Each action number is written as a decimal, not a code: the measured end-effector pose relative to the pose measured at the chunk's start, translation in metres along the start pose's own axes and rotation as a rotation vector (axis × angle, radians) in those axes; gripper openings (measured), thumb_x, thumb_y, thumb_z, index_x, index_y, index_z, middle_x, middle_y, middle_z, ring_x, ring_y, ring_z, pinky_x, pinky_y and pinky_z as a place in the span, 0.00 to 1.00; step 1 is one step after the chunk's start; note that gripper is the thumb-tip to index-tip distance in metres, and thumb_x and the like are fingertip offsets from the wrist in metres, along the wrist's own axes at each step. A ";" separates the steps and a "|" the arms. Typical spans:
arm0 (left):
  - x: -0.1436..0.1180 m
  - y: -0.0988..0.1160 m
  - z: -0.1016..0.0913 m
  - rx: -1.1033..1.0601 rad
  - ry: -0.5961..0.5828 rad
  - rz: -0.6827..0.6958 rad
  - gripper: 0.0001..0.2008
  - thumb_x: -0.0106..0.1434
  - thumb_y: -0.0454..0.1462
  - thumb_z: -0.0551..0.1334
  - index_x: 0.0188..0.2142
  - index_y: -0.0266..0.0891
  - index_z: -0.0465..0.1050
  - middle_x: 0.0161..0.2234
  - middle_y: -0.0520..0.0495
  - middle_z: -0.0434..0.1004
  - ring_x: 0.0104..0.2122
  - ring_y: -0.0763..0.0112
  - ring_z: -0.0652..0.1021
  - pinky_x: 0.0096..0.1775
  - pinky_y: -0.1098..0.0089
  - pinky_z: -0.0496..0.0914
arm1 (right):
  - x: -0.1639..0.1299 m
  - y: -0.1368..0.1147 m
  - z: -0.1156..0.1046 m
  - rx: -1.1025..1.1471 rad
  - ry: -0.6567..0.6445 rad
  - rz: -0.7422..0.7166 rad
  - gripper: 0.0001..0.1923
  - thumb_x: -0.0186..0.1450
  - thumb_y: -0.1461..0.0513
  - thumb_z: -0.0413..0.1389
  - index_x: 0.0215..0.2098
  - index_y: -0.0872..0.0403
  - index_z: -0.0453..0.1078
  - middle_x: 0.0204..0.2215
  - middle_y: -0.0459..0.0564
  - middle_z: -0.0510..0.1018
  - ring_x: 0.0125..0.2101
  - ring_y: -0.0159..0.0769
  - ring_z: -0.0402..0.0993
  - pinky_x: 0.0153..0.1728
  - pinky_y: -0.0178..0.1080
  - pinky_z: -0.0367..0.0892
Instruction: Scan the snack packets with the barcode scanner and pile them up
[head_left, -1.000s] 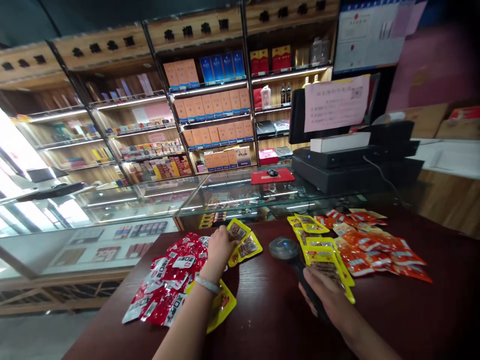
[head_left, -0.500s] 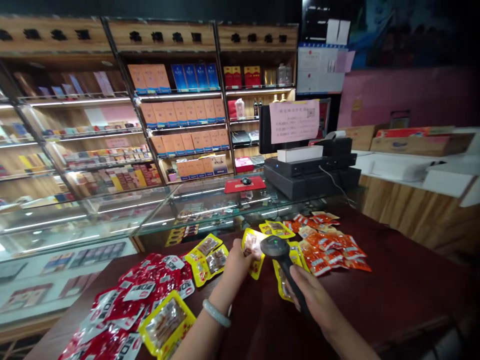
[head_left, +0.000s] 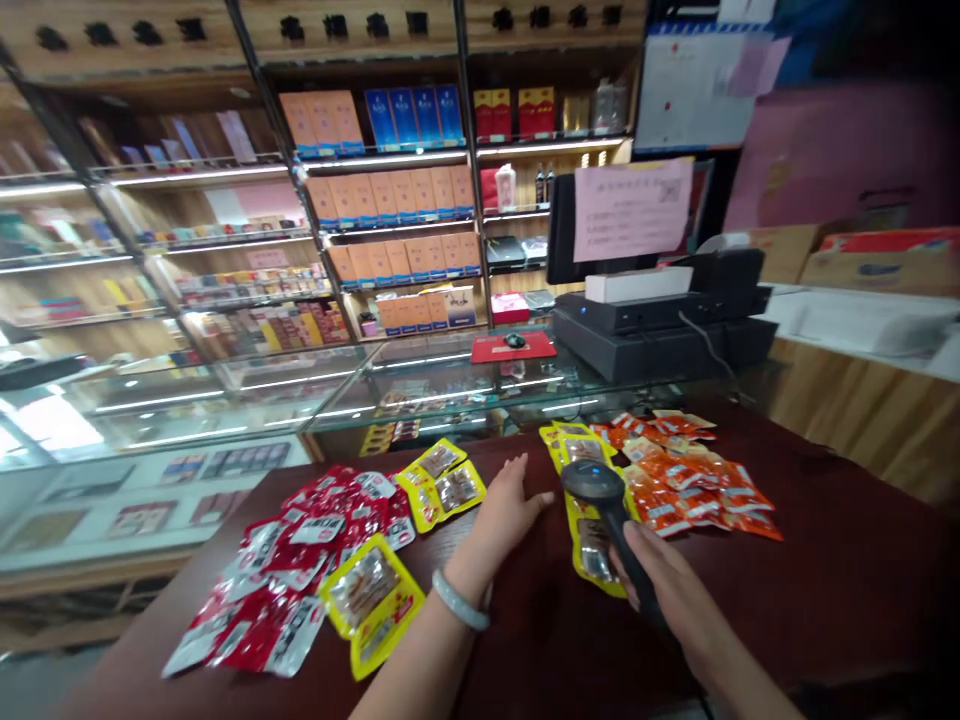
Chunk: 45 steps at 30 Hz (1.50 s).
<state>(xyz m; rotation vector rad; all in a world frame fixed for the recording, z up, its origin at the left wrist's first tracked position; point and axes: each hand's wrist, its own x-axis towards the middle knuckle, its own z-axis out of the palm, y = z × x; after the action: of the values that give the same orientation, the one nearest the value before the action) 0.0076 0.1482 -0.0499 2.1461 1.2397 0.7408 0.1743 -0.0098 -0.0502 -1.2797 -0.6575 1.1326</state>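
Observation:
My right hand (head_left: 667,575) grips a black handheld barcode scanner (head_left: 596,485) by its handle. The scanner head hangs over some yellow snack packets (head_left: 594,552) lying on the dark counter, covering part of them. Just left of the scanner, my left hand (head_left: 516,505) is empty, its fingers stretched apart, with a pale bangle (head_left: 459,602) on the wrist. Beside that hand lie more yellow packets (head_left: 441,487), and a single yellow packet (head_left: 371,605) rests nearer, left of the forearm. Red-and-silver packets (head_left: 322,530) are heaped at the left.
Orange packets (head_left: 690,485) form a pile on the right. Behind the counter are a glass display case (head_left: 420,375), a red mouse pad (head_left: 487,350) with a mouse, and a black cash register (head_left: 660,335) with a monitor. Shelves of boxes (head_left: 401,205) line the back wall.
My left hand has let go of the yellow packet it held by the scanner and now has its fingers spread. The scanner is still in my right hand. The view has shifted.

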 end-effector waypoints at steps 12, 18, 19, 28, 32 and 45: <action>-0.025 -0.084 -0.098 0.792 -0.065 -0.318 0.31 0.53 0.47 0.69 0.52 0.31 0.70 0.51 0.30 0.73 0.54 0.47 0.72 0.54 0.59 0.64 | 0.001 0.033 0.070 -0.020 -0.193 0.062 0.31 0.53 0.36 0.61 0.37 0.52 0.73 0.16 0.39 0.68 0.15 0.27 0.60 0.15 0.29 0.51; -0.025 -0.062 -0.090 0.714 -0.054 -0.332 0.29 0.48 0.50 0.70 0.46 0.37 0.72 0.49 0.35 0.76 0.52 0.47 0.74 0.49 0.59 0.66 | -0.005 0.035 0.066 -0.044 -0.190 0.085 0.34 0.51 0.35 0.61 0.41 0.52 0.74 0.16 0.39 0.69 0.15 0.28 0.61 0.15 0.29 0.51; -0.026 -0.059 -0.086 0.632 -0.067 -0.346 0.27 0.51 0.49 0.69 0.46 0.38 0.71 0.47 0.37 0.77 0.49 0.50 0.76 0.47 0.62 0.67 | -0.006 0.034 0.063 -0.034 -0.163 0.083 0.34 0.51 0.35 0.61 0.40 0.52 0.74 0.16 0.39 0.69 0.15 0.28 0.61 0.15 0.29 0.51; -0.023 -0.039 -0.040 0.121 -0.049 -0.261 0.11 0.60 0.45 0.63 0.35 0.42 0.65 0.33 0.49 0.78 0.34 0.66 0.78 0.32 0.72 0.64 | -0.011 0.009 0.019 0.123 -0.105 0.051 0.27 0.53 0.39 0.64 0.30 0.54 0.71 0.18 0.39 0.68 0.17 0.26 0.60 0.17 0.29 0.53; -0.014 -0.032 -0.015 0.023 -0.025 -0.200 0.11 0.60 0.45 0.62 0.33 0.42 0.64 0.32 0.50 0.77 0.34 0.67 0.78 0.32 0.73 0.65 | -0.010 0.001 -0.002 0.117 -0.145 0.003 0.26 0.57 0.40 0.62 0.28 0.54 0.68 0.19 0.39 0.65 0.18 0.25 0.57 0.18 0.29 0.52; 0.028 0.070 0.071 -1.006 -0.151 -0.346 0.24 0.54 0.36 0.68 0.50 0.38 0.65 0.42 0.44 0.79 0.29 0.74 0.78 0.29 0.76 0.71 | -0.011 0.001 -0.034 0.247 0.046 0.031 0.26 0.54 0.40 0.64 0.29 0.53 0.67 0.18 0.39 0.65 0.17 0.23 0.57 0.18 0.28 0.51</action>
<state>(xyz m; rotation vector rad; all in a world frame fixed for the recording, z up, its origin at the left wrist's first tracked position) 0.1093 0.1303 -0.0464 1.1114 0.8391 0.7919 0.2002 -0.0329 -0.0566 -1.1046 -0.4497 1.1667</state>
